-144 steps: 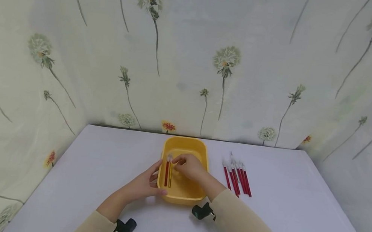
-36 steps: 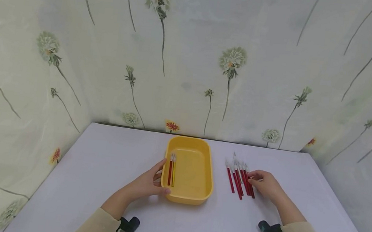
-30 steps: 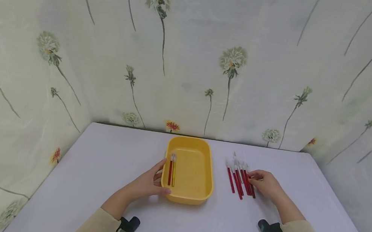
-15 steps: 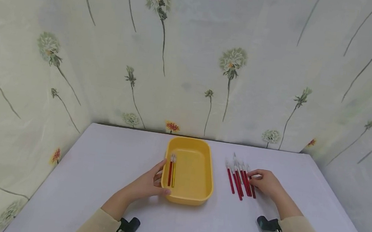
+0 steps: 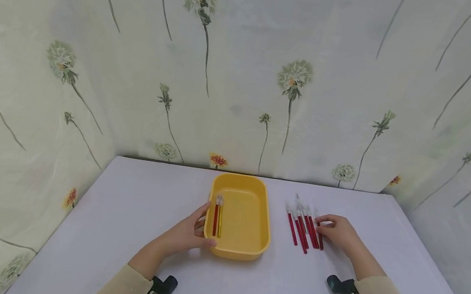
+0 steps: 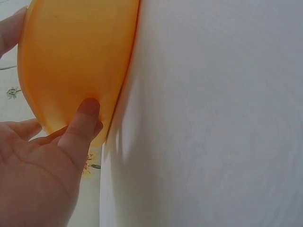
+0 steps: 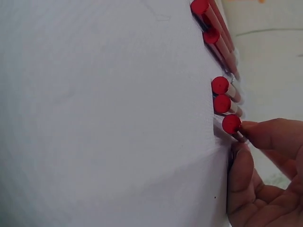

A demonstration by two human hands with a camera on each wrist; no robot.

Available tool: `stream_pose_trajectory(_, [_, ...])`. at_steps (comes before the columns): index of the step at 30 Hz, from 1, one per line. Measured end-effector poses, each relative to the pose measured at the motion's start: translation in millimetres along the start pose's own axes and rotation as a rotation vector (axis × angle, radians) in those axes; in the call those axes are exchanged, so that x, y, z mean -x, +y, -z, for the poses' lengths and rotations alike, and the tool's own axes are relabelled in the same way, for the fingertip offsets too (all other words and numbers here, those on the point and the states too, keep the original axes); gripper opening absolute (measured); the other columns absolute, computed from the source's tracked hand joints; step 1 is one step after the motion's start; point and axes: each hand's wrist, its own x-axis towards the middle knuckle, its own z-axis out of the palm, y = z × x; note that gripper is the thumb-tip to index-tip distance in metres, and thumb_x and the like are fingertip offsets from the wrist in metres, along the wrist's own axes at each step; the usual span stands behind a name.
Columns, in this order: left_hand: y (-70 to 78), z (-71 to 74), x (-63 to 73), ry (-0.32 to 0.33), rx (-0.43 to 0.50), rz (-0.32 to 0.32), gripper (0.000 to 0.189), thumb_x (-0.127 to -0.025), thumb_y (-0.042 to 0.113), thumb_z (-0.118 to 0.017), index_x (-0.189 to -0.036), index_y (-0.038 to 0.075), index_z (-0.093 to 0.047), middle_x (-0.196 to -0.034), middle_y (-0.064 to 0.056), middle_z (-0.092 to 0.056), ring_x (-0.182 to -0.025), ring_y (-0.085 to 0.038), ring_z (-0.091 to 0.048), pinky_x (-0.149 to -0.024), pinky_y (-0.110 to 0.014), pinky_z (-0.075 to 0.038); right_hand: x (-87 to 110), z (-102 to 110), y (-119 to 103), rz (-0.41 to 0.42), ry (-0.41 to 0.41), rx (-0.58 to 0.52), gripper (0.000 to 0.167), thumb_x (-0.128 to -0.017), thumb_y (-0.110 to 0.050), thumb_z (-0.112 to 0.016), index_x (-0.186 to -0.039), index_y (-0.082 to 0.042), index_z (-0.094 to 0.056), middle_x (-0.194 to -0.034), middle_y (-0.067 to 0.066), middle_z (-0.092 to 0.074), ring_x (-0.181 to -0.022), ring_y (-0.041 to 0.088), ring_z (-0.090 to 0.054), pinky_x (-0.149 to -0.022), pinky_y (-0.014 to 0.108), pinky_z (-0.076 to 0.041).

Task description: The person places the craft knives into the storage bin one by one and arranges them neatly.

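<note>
My left hand [image 5: 188,230] holds the yellow plastic tray [image 5: 267,236] at its near left corner, thumb by the front rim and fingers along the left wall. In the left wrist view a fingertip presses the tray's outer wall [image 6: 80,56]. Inside the tray a red pen [image 5: 215,219] and a yellow pen [image 5: 220,222], both with pale clear tips, lie side by side. To the right, my right hand [image 5: 337,232] pinches the rightmost red pen [image 7: 231,124] of a group between thumb and forefinger. Part of that pen is hidden by the fingers.
Several more red pens [image 5: 291,228] with clear tips lie fanned out left of my right hand, close together and partly overlapping. The white table [image 5: 220,289] ends at a flower-patterned wall covering [image 5: 243,71] behind the tray.
My right hand was over the tray beside its two pens and has moved right to the red group. Over the last second the pinched pen has shifted slightly; my left hand stays at the tray.
</note>
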Motion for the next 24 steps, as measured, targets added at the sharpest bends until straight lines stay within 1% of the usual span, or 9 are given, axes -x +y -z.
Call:
stream_pose_trajectory(2, [0.0, -0.3, 0.0, -0.001, 0.003, 0.002, 0.112, -0.08, 0.032, -0.086, -0.162, 0.024, -0.01, -0.166, -0.01, -0.02, -0.137, -0.031, -0.048, -0.108, -0.044, -0.044, 1.9, 0, 0, -0.002, 0.0, 0.0, 0.033, -0.094, -0.012, -0.07, -0.122, 0.003, -0.065, -0.105, 0.02, -0.069, -0.083, 0.021, -0.062, -0.067, 0.031, -0.053])
stream_pose_trajectory(9, [-0.5, -1.9, -0.9, 0.0, -0.002, 0.014, 0.112, -0.08, 0.03, -0.086, -0.162, 0.024, -0.011, -0.165, -0.011, -0.02, -0.137, -0.031, -0.048, -0.107, -0.044, -0.044, 13.9, 2, -6, -0.052, -0.004, -0.011, 0.034, -0.094, -0.014, -0.068, -0.124, 0.001, -0.064, -0.107, 0.021, -0.067, -0.085, 0.023, -0.062, -0.069, 0.032, -0.054])
stream_pose_trajectory(16, [-0.2, -1.2, -1.4, -0.001, 0.008, 0.011, 0.111, -0.08, 0.028, -0.086, -0.162, 0.024, -0.011, -0.166, -0.01, -0.02, -0.137, -0.032, -0.048, -0.107, -0.043, -0.045, 23.8, 5, -17, -0.038, 0.001, -0.028, 0.035, -0.095, -0.014, -0.068, -0.126, 0.002, -0.063, -0.105, 0.02, -0.067, -0.084, 0.023, -0.061, -0.069, 0.032, -0.054])
stream_pose_trajectory(21, [0.4, 0.4, 0.4, -0.011, 0.02, 0.0, 0.112, -0.081, 0.029, -0.086, -0.162, 0.024, -0.01, -0.165, -0.01, -0.02, -0.137, -0.031, -0.047, -0.109, -0.044, -0.043, 28.6, 3, -24, -0.024, 0.001, -0.058, 0.037, -0.096, -0.014, -0.067, -0.128, 0.003, -0.062, -0.106, 0.019, -0.068, -0.085, 0.023, -0.061, -0.072, 0.034, -0.056])
stream_pose_trajectory(24, [1.0, 1.0, 1.6, -0.011, 0.018, -0.001, 0.112, -0.081, 0.032, -0.086, -0.162, 0.024, -0.01, -0.166, -0.009, -0.021, -0.138, -0.03, -0.046, -0.11, -0.045, -0.041, 30.8, 3, -29, -0.016, 0.001, -0.062, 0.037, -0.097, -0.017, -0.065, -0.129, 0.001, -0.062, -0.109, 0.019, -0.068, -0.088, 0.023, -0.061, -0.076, 0.036, -0.057])
